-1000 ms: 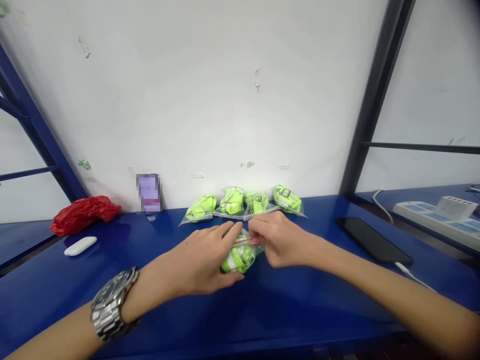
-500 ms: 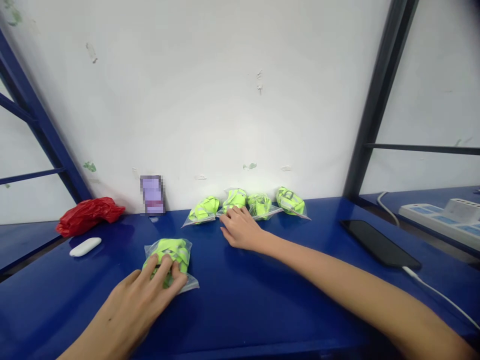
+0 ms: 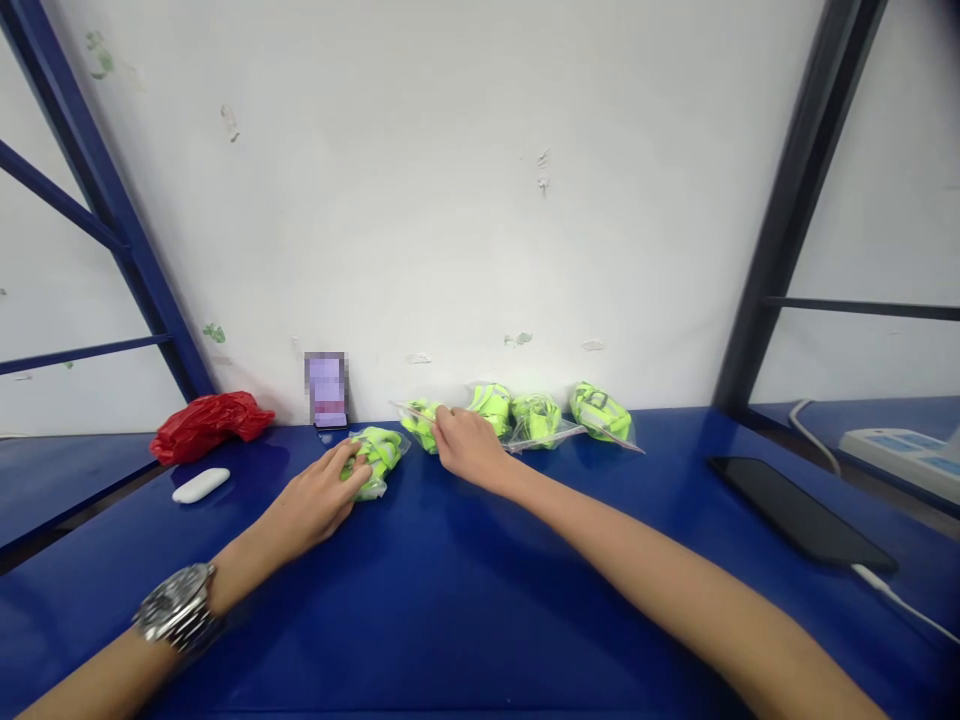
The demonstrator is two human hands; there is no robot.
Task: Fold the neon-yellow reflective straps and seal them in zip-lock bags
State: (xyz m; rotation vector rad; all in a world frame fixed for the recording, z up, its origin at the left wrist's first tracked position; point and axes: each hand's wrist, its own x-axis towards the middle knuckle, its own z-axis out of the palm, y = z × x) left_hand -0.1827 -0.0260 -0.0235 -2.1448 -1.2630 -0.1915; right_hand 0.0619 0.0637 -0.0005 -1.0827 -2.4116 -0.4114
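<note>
Several clear bags with folded neon-yellow cloth inside lie on the blue table (image 3: 480, 590). My left hand (image 3: 319, 495), a metal watch on its wrist, grips the leftmost bag (image 3: 381, 450) from its left side. My right hand (image 3: 469, 445) pinches the edge of the neighbouring bag (image 3: 420, 424), whose flap is raised. Behind and right of that hand sit a third bag (image 3: 492, 400) and another one (image 3: 537, 418) close beside it. The rightmost bag (image 3: 600, 408) rests near the wall.
On the left are a red plastic bag (image 3: 211, 424) and a white case (image 3: 201, 485). A blurred phone (image 3: 327, 392) leans on the wall. At right lie a black phone (image 3: 799, 510) with a white cable and a power strip (image 3: 904, 455).
My left hand has moved its bag forward and right, up near the row. My right hand has shifted slightly to the bag at the row's left, lifting its edge. The view has turned slightly left.
</note>
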